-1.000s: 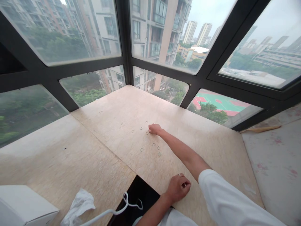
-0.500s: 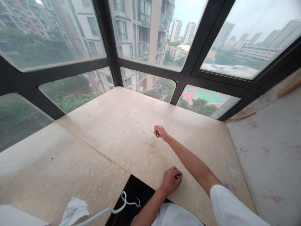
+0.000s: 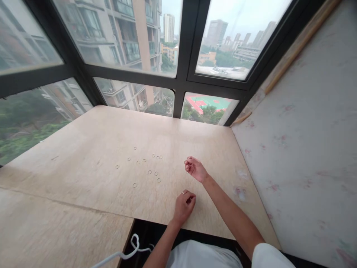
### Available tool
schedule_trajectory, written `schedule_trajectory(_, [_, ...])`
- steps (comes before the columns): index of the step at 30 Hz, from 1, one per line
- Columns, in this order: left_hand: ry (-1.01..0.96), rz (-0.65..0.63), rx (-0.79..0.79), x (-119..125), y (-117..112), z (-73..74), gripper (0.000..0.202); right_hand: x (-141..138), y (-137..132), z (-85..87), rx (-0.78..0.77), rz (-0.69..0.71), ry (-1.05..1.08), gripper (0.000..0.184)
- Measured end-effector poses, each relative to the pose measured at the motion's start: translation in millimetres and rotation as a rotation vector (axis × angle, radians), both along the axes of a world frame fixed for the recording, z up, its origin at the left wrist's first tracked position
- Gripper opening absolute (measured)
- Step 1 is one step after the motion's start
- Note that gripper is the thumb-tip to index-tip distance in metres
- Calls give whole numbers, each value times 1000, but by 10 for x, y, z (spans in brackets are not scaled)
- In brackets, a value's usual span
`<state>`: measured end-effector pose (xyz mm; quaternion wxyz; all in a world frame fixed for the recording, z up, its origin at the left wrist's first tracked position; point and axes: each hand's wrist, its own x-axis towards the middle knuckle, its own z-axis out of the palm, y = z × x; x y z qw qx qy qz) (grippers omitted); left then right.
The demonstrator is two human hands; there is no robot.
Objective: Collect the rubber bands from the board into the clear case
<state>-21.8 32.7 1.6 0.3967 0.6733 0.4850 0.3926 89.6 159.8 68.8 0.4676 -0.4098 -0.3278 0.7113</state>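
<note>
Several small thin rings (image 3: 150, 172) lie scattered flat on the beige marble-patterned countertop (image 3: 92, 193). My right hand (image 3: 195, 169) is held over the counter to the right of the rings, with its fingers curled and pinched together. Whether anything small sits between those fingertips cannot be made out. Nearer to me, my left hand (image 3: 184, 206) rests closed by the counter's front edge. It wears a finger ring (image 3: 183, 192), and the inside of its curled fingers is in shadow, so any contents are hidden.
Dark-framed windows (image 3: 181, 83) border the counter at the back. A flower-patterned wall (image 3: 295, 156) rises on the right. A white cable (image 3: 122, 255) runs over the front edge at lower left, by a dark gap. Clear plastic pieces (image 3: 240, 193) lie near the wall.
The view has turned to the right. My right hand has drawn away from the rings, rightward and nearer to me. My left hand stays closed near the front edge.
</note>
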Motion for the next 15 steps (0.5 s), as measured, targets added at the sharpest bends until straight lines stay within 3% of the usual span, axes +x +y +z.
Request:
schedule_trajectory(6, [21,-62,-2,-19,8,27,20,373,-452,48,5,-133,35,33])
schedule_trajectory(15, [93,-110,33,-8,57,33,24,955,-1012,171,58,-301,-132,44])
